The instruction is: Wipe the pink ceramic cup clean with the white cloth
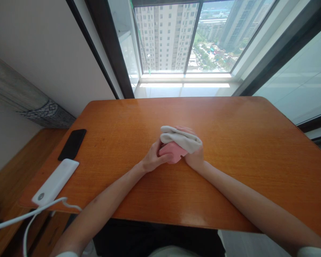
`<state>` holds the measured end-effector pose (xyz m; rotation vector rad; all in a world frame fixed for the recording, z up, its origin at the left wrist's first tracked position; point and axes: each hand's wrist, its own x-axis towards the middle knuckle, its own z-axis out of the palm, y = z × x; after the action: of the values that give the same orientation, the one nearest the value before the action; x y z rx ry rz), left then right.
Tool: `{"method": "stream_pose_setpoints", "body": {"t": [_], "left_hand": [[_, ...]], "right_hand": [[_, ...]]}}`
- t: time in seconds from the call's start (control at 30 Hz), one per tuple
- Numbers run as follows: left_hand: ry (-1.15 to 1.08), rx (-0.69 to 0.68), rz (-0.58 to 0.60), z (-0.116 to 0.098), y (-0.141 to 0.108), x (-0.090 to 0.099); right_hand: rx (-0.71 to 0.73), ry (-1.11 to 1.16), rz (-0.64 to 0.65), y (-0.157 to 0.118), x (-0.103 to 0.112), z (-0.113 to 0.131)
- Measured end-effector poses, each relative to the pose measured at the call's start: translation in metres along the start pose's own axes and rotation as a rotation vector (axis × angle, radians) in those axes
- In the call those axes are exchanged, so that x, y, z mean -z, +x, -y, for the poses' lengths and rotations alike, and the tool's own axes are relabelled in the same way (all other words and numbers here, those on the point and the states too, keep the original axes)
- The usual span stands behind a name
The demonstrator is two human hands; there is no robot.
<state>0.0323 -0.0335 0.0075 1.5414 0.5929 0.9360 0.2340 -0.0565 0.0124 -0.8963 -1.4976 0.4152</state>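
Above the middle of the wooden table [230,135], my two hands come together around a bundle. My left hand [153,157] is closed on a smooth pink object [173,151], its thumb lying across the front. The kind of pink object cannot be made out. A folded, off-white cloth [180,138] lies over the top of it. My right hand [195,159] wraps the cloth from the right side; its fingertips show behind the upper edge, and the cloth hides most of the palm. The cloth and the pink object touch each other.
At the table's left edge lie a black phone [72,144] and a white power-bank-like box [55,181]. A white cable [29,215] runs past the near left corner. Beyond the far edge is a window [167,39]; a grey curtain [29,96] hangs at the left.
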Motion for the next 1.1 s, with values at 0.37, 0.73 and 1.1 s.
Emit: {"method": "stream_pose_setpoints", "body": {"t": [0.37,0.73,1.1], "left_hand": [[-0.021,-0.012,0.092,-0.004,0.003,-0.002],[0.074,0.113,0.048,0.004,0.0,-0.001],[0.128,0.026,0.003,-0.002,0.0,0.0]], "right_hand": [[-0.04,-0.036,-0.053,-0.003,0.003,-0.005],[0.312,-0.261,0.018,-0.007,0.005,0.008],[-0.166,0.066,0.074,0.003,0.0,-0.011]]}}
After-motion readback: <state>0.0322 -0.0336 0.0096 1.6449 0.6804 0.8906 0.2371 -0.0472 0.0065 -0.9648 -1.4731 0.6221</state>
